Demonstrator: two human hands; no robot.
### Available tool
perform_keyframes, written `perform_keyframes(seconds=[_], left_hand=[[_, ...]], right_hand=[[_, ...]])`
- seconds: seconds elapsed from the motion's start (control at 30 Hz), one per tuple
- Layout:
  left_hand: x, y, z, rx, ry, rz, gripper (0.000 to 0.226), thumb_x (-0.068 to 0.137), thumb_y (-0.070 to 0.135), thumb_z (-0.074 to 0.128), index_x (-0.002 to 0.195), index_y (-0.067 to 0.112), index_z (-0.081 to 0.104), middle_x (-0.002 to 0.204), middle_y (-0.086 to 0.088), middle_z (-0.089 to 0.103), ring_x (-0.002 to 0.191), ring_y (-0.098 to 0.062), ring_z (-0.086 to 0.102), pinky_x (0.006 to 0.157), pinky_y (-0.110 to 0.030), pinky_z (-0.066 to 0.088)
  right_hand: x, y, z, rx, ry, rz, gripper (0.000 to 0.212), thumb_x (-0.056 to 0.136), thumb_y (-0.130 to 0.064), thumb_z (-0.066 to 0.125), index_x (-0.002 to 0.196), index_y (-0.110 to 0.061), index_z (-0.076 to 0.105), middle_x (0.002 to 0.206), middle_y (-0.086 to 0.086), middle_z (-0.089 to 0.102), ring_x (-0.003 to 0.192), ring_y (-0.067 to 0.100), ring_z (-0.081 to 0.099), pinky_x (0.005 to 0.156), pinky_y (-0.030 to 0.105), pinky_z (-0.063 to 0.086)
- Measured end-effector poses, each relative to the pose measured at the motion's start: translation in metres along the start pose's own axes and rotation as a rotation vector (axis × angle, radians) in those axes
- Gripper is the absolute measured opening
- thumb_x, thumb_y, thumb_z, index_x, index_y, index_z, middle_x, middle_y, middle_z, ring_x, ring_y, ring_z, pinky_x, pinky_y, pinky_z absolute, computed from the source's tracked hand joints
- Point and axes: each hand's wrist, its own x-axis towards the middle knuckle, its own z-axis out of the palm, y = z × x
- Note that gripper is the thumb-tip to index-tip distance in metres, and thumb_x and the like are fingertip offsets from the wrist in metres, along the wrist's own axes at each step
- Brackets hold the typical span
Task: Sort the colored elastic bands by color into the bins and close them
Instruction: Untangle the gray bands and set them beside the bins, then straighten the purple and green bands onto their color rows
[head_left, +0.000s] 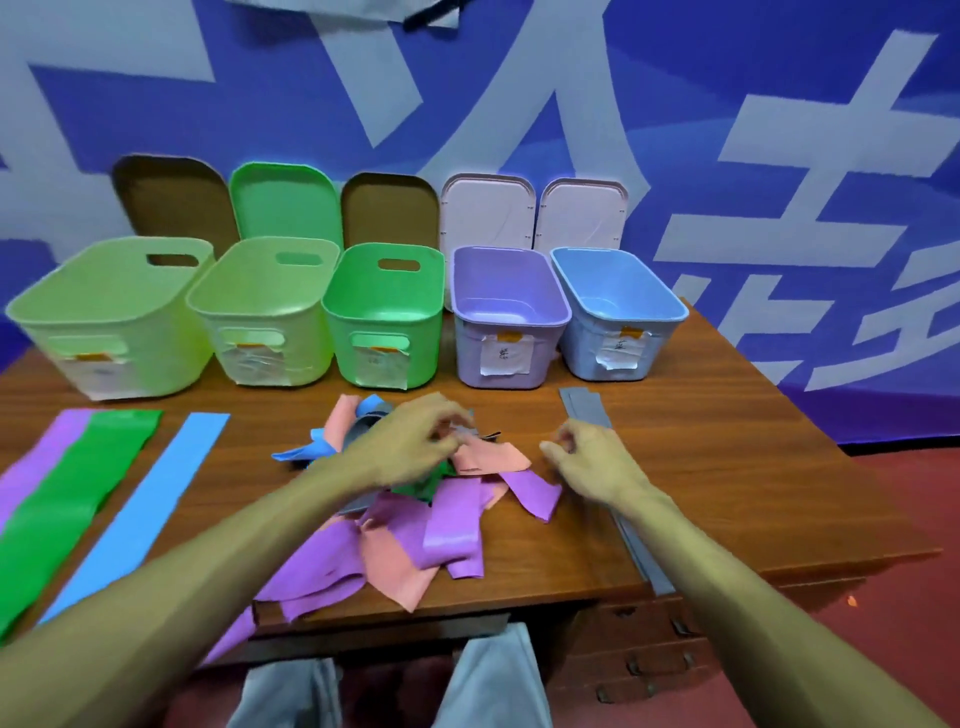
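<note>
A tangled pile of elastic bands in purple, salmon, blue, grey and green lies mid-table. My left hand rests on the pile's far side, fingertips pinched on a band there; blur hides its colour. My right hand hovers right of the pile, fingers loosely curled, nothing visible in them. Under that hand a long grey band lies flat. Five open bins stand at the back: two light green, one green, one purple, one blue.
Purple, green and blue bands lie stretched out flat at the table's left. Lids lean against the blue wall behind the bins. The table's right edge drops to a red floor.
</note>
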Motion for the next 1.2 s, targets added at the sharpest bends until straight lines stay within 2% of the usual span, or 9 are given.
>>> perform_keyframes(seconds=[0.13, 0.27, 0.37, 0.5, 0.67, 0.77, 0.93, 1.1, 1.2], left_hand=[[-0.022, -0.016, 0.004, -0.045, 0.032, -0.089, 0.037, 0.082, 0.032, 0.045, 0.109, 0.014, 0.063, 0.108, -0.004, 0.062, 0.104, -0.015, 0.055, 0.096, -0.025, 0.039], [-0.02, -0.021, 0.025, -0.147, 0.082, -0.106, 0.038, 0.087, 0.019, 0.054, 0.122, 0.006, 0.056, 0.123, -0.007, 0.057, 0.116, -0.018, 0.05, 0.1, -0.014, 0.029], [-0.011, -0.023, 0.037, -0.226, 0.201, -0.158, 0.049, 0.084, 0.025, 0.056, 0.129, 0.006, 0.05, 0.125, -0.003, 0.05, 0.117, -0.013, 0.044, 0.102, -0.014, 0.026], [-0.001, -0.028, 0.044, -0.264, 0.274, -0.257, 0.052, 0.088, 0.017, 0.062, 0.137, 0.011, 0.043, 0.116, 0.002, 0.041, 0.11, -0.007, 0.042, 0.094, -0.008, 0.025], [-0.001, -0.035, 0.039, -0.153, 0.185, -0.227, 0.018, 0.083, 0.017, 0.069, 0.1, 0.014, 0.068, 0.093, 0.0, 0.057, 0.095, -0.019, 0.055, 0.087, -0.025, 0.041], [-0.008, -0.031, 0.034, -0.191, 0.251, -0.2, 0.012, 0.08, 0.017, 0.072, 0.092, 0.015, 0.07, 0.088, -0.001, 0.061, 0.084, -0.013, 0.055, 0.076, -0.017, 0.039], [-0.018, -0.025, 0.027, -0.199, 0.295, -0.155, 0.003, 0.082, 0.019, 0.071, 0.083, 0.021, 0.071, 0.082, 0.001, 0.062, 0.078, -0.009, 0.056, 0.072, -0.017, 0.041], [-0.018, -0.023, 0.016, -0.23, 0.325, -0.138, 0.016, 0.082, 0.013, 0.07, 0.075, 0.027, 0.064, 0.084, 0.0, 0.064, 0.08, -0.003, 0.056, 0.073, -0.007, 0.038], [-0.019, -0.023, 0.011, -0.402, 0.335, -0.206, 0.02, 0.084, 0.015, 0.067, 0.074, 0.031, 0.06, 0.091, 0.001, 0.067, 0.085, -0.007, 0.061, 0.081, -0.018, 0.045]], right_hand=[[0.014, -0.02, 0.033, 0.265, 0.053, 0.091, 0.029, 0.092, -0.035, 0.054, 0.102, -0.01, 0.065, 0.104, 0.008, 0.067, 0.104, 0.026, 0.059, 0.08, 0.027, 0.039], [0.02, -0.019, 0.065, 0.427, 0.136, 0.233, 0.022, 0.087, -0.036, 0.061, 0.089, -0.014, 0.066, 0.101, 0.006, 0.069, 0.101, 0.027, 0.06, 0.08, 0.029, 0.042], [0.021, -0.012, 0.083, 0.354, 0.233, 0.189, 0.011, 0.079, -0.033, 0.065, 0.085, -0.023, 0.066, 0.092, 0.004, 0.068, 0.098, 0.025, 0.057, 0.09, 0.037, 0.045], [0.022, -0.004, 0.09, 0.345, 0.274, 0.133, 0.008, 0.081, -0.034, 0.066, 0.087, -0.029, 0.068, 0.084, -0.005, 0.063, 0.091, 0.02, 0.056, 0.085, 0.037, 0.046], [0.022, -0.007, 0.092, 0.332, 0.305, 0.146, 0.013, 0.08, -0.023, 0.067, 0.075, -0.034, 0.062, 0.083, -0.01, 0.061, 0.09, 0.017, 0.057, 0.083, 0.037, 0.047], [0.021, -0.008, 0.09, 0.365, 0.297, 0.188, 0.016, 0.081, -0.023, 0.064, 0.072, -0.035, 0.059, 0.087, -0.012, 0.063, 0.091, 0.016, 0.058, 0.082, 0.037, 0.048], [0.022, -0.008, 0.065, 0.608, 0.196, 0.255, 0.016, 0.084, -0.013, 0.058, 0.076, -0.026, 0.06, 0.092, -0.004, 0.065, 0.095, 0.02, 0.061, 0.081, 0.035, 0.049], [0.017, -0.036, 0.021, 0.528, 0.309, 0.018, 0.016, 0.083, -0.009, 0.054, 0.078, -0.024, 0.057, 0.073, -0.007, 0.059, 0.073, 0.014, 0.055, 0.067, 0.03, 0.044], [0.015, -0.074, -0.003, 0.634, 0.327, -0.174, 0.021, 0.084, -0.005, 0.056, 0.077, -0.025, 0.055, 0.073, -0.008, 0.058, 0.069, 0.009, 0.053, 0.065, 0.024, 0.043]])
